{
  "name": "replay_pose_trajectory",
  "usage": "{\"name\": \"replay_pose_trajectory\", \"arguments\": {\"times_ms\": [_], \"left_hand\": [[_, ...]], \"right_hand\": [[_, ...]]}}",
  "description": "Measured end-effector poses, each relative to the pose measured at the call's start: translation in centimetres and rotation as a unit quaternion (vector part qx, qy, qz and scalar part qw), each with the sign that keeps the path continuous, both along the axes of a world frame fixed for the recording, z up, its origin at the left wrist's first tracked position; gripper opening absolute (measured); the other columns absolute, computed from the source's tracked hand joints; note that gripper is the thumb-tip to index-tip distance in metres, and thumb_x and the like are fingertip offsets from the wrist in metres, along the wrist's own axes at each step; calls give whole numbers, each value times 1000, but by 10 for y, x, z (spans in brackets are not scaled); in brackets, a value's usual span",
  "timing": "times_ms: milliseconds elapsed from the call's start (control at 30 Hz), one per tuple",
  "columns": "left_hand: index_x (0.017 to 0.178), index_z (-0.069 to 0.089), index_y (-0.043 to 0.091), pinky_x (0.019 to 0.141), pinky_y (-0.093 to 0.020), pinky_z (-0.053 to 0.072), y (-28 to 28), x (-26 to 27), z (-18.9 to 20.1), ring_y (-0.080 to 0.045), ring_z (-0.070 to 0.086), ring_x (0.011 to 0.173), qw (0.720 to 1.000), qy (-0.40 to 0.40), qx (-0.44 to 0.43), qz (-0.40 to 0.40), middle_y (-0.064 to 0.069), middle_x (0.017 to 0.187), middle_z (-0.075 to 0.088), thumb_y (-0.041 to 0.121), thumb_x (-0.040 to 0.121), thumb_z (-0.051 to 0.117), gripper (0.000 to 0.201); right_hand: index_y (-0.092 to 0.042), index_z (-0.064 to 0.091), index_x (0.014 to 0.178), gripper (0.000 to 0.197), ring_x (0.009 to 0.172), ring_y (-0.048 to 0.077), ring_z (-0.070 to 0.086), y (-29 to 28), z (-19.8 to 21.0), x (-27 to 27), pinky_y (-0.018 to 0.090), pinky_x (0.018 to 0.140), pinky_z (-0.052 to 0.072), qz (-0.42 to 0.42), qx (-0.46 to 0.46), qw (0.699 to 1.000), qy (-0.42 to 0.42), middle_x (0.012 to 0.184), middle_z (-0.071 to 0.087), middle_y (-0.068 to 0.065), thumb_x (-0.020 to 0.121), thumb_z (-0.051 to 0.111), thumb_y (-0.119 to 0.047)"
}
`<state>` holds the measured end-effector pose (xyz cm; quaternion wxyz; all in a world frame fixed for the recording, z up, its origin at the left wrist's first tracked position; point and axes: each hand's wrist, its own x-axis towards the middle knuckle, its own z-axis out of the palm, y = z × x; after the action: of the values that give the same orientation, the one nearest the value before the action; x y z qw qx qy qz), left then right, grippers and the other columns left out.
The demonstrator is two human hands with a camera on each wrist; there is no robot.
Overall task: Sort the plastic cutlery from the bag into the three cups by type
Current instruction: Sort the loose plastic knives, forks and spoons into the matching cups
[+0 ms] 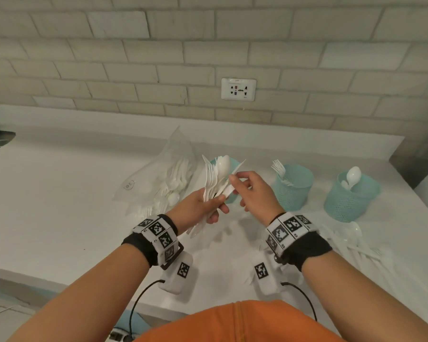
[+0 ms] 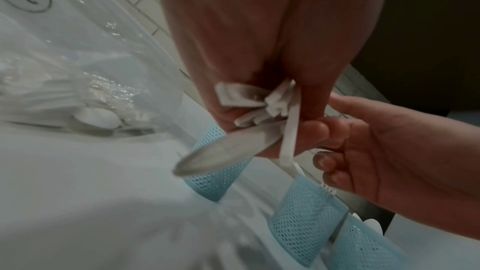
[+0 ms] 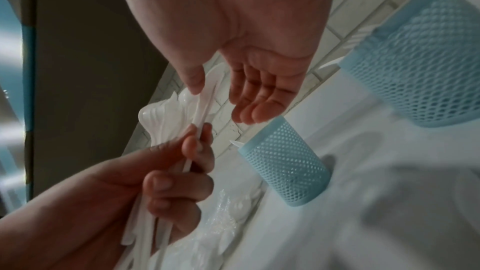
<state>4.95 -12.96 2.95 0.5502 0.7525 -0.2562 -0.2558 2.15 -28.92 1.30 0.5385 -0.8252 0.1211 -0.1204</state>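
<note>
Head view: left hand (image 1: pixel 203 206) gripped a bunch of white cutlery (image 1: pixel 216 177), tips up, above the counter (image 1: pixel 59 193); right hand (image 1: pixel 253 191) pinched 1 knife (image 1: pixel 234 180) in that bunch w/ thumb and forefinger. Bag (image 1: pixel 163 176) lay left of 3 blue mesh cups (image 1: pixel 294 191). Left wrist: handle ends (image 2: pixel 262 103) stuck out below the fist. Right wrist: thumb (image 3: pixel 193 77) on the knife, other fingers (image 3: pixel 257 100) loosely curled, apart from it.

Directly behind the gripped cutlery bundle (image 1: pixel 216 180) a mesh cup (image 1: pixel 229 193) is stood; the cutlery bag (image 1: pixel 163 178) is spread to its left. Bare countertop (image 1: pixel 59 193) is left below and further left, while loose cutlery (image 1: pixel 356 245) is scattered to the right.
</note>
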Motion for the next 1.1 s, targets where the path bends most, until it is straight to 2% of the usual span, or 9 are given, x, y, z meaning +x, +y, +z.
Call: {"name": "replay_pose_trajectory", "arguments": {"times_ms": [133,300,433,533,667,833,967,1033,1100], "left_hand": [[90,58,14,49,-14,40,-4,3,-3,-3,48,43,999,18,-35,-19,9,51,60,22,100,43,20],[105,58,5,50,-14,41,-8,7,-9,-4,47,44,998,36,-51,2,12,57,64,30,101,38,32],[115,58,1,52,-14,43,-12,10,-11,-4,50,45,997,41,-67,11,10,57,66,29,102,34,39],[119,57,3,53,-21,48,-11,19,-16,-11,57,50,995,51,-81,41,-4,84,73,35,100,40,41],[122,52,8,51,-26,51,-6,35,-17,-18,61,56,988,80,-106,77,-9,90,71,34,98,45,36],[119,57,22,47,-24,43,8,57,-16,-12,48,49,985,2,-91,144,1,67,61,41,94,50,32],[112,59,23,44,-20,33,6,66,-13,-8,34,48,984,-35,-91,151,7,56,39,40,94,51,26],[109,58,20,46,-20,33,2,70,-11,-9,35,50,984,-49,-69,159,8,59,40,38,95,51,24],[113,55,18,50,-22,34,-1,72,-10,-10,38,55,984,-42,-56,166,6,66,42,33,96,49,24]], "right_hand": [[-15,56,102,32,55,5,50,8,4,-1,13,44,38,12,31,999,7,79,60,1,90,55,-45],[-11,51,79,26,52,8,45,13,4,2,19,54,37,16,6,1000,0,62,50,-3,98,44,-28],[-1,53,87,22,46,-1,53,10,11,3,6,46,38,15,29,999,0,61,48,0,100,40,-14],[-9,58,99,22,52,12,50,2,16,13,25,56,42,2,5,1000,13,62,50,1,100,41,-24],[-9,56,105,24,45,12,50,-17,47,30,22,46,43,-47,23,998,-19,60,52,4,101,37,-23],[-13,53,103,21,56,15,54,-38,70,58,12,42,44,-141,11,979,-149,91,58,17,102,35,-22],[-10,56,110,26,66,18,59,-29,40,84,11,46,48,-108,-14,989,-98,112,57,19,101,36,-23],[-5,56,113,29,73,26,63,-24,24,95,18,51,52,-90,-37,994,-44,112,58,19,101,36,-22],[-1,57,113,31,85,37,64,-23,14,104,38,71,57,-78,-78,994,2,112,59,21,99,38,-23]]}}
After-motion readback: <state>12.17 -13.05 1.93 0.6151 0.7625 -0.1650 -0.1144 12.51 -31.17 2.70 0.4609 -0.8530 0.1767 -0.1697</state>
